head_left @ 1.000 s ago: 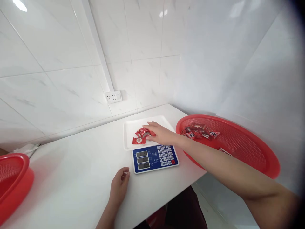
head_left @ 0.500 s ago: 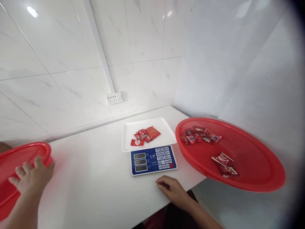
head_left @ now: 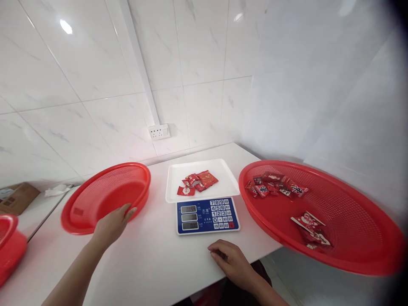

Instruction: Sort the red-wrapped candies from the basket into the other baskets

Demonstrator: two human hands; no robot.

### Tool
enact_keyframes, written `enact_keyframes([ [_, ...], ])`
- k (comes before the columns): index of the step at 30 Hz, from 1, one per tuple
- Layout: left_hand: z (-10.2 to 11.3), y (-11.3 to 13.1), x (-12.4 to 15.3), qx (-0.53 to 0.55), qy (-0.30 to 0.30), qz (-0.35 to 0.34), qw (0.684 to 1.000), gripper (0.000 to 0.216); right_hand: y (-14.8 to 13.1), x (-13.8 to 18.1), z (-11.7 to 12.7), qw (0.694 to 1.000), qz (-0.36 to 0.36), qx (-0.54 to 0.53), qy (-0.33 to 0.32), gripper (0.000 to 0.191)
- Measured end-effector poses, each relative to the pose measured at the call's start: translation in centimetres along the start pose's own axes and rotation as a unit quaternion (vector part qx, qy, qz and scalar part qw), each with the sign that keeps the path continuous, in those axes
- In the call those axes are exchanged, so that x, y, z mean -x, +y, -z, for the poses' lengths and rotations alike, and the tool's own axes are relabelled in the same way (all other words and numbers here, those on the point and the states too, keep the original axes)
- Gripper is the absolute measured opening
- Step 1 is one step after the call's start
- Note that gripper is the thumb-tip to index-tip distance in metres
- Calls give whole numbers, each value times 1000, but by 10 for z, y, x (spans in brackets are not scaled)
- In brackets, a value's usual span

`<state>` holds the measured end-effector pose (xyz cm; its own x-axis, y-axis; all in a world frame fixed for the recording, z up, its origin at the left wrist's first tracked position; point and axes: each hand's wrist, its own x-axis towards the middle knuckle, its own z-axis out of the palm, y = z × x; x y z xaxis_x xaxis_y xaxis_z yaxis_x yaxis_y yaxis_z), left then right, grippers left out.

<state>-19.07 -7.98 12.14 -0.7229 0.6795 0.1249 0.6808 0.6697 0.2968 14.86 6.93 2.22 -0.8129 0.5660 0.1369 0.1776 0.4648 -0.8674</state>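
Note:
My left hand grips the near rim of a red plastic basket on the left of the white table, fingers reaching over the edge. My right hand rests by the table's front edge, fingers loosely curled with nothing visible in them. Just beyond it stands a digital scale with a blue keypad and lit readouts. On the scale's white tray lies a small pile of red snack packets. To the right, a second red basket holds several red and dark wrapped packets.
Part of another red basket shows at the far left edge. Behind it are a cardboard box and some white crumpled material. A tiled wall with a power socket backs the table. The right basket overhangs the table's edge.
My left hand has moved right, from the far left to the near rim of a red basket that now stands left of the scale. The view has shifted slightly left; my right hand stays put.

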Motion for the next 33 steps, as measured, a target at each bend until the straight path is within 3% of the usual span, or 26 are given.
enact_keyframes([
  [3, 0, 19, 9, -52, -104, -42, 992, 52, 2, 2, -1, 1000, 9, 5, 2, 21],
  [5, 1, 28, 11, -43, -132, -61, 988, 53, 3, 2, -2, 1000, 15, 6, 2, 21],
  [8, 5, 52, 10, -13, -104, -114, 988, 52, 5, 2, -2, 1000, 18, 5, -1, 22],
  [11, 4, 93, 4, 8, -62, -181, 981, 48, 7, 0, -4, 1000, 17, 9, -5, 21],
  [14, -9, 135, -11, 16, -102, -280, 955, 48, 8, 0, -5, 1000, 14, 11, -4, 21],
  [17, -28, 163, -33, -2, -147, -311, 939, 52, 9, 1, -7, 1000, 12, 11, 0, 21],
  [22, -49, 177, -57, -15, -153, -311, 938, 47, 10, 3, -8, 999, 24, 23, 13, 20],
  [27, -55, 181, -57, -13, -129, -295, 947, 35, 9, 3, -7, 999, 25, 39, 13, 21],
  [33, -44, 174, -61, 20, -73, -258, 963, 18, 9, 4, -8, 998, 31, 45, 16, 21],
])
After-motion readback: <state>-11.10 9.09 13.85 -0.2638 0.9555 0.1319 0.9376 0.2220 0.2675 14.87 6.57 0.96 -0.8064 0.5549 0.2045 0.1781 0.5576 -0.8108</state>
